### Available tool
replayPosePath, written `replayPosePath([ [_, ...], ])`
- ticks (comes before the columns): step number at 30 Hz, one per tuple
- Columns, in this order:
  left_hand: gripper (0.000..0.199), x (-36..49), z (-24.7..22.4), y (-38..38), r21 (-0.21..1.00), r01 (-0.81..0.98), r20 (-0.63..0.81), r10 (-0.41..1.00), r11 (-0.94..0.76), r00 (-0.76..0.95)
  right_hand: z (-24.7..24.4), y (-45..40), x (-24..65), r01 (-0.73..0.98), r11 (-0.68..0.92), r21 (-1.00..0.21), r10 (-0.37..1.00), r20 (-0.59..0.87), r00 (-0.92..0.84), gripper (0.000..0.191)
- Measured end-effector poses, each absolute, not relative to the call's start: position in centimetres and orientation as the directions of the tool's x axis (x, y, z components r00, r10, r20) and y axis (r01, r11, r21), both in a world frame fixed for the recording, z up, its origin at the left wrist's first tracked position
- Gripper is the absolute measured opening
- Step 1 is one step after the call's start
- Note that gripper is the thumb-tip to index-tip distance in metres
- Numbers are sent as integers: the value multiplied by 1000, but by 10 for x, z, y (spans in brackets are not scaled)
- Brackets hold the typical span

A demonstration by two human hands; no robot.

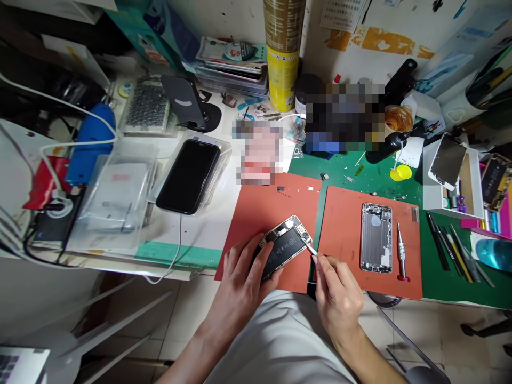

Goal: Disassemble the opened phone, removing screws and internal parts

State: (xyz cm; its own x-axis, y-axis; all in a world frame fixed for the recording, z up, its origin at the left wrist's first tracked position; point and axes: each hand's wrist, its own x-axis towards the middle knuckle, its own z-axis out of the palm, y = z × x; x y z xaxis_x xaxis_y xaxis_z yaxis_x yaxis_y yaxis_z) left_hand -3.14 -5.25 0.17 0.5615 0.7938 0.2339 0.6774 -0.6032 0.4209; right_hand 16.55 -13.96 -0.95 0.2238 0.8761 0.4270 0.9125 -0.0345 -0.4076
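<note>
My left hand (246,269) is wrapped round the lower end of an opened phone (282,248), tilted over the left orange mat (256,213). The phone's black battery and inner parts show; its lower part is hidden by my fingers. My right hand (339,288) pinches slim metal tweezers (311,248), whose tip touches or is close to the phone's inner edge at the upper right. On the right orange mat (340,234) lies an emptied phone housing (376,238), with a silver screwdriver (400,250) beside it.
A black-screened phone (188,176) rests on a clear case at the left, near a phone stand (186,101). A yellow spray can (282,69) stands at the back. Several pen-like tools (450,248) and a white box (472,184) are at the right. Small loose parts (281,189) lie on the mat.
</note>
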Motion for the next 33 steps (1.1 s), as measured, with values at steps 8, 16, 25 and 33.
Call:
replayPosePath([
  [8, 60, -31, 2, -52, 444, 682, 214, 808, -581, 549, -11, -137, 156, 898, -140, -417, 871, 380, 312, 26],
  [16, 57, -28, 3, -52, 423, 680, 222, 796, -599, 564, -10, -141, 159, 921, -158, -357, 906, 319, 279, 30],
  [25, 48, -27, 5, -50, 371, 670, 233, 763, -643, 603, 8, -133, 153, 918, -218, -331, 929, 218, 299, 20],
  [33, 52, -21, 4, -47, 345, 673, 233, 755, -654, 613, 11, -133, 172, 973, -87, -213, 985, 126, 115, 23],
])
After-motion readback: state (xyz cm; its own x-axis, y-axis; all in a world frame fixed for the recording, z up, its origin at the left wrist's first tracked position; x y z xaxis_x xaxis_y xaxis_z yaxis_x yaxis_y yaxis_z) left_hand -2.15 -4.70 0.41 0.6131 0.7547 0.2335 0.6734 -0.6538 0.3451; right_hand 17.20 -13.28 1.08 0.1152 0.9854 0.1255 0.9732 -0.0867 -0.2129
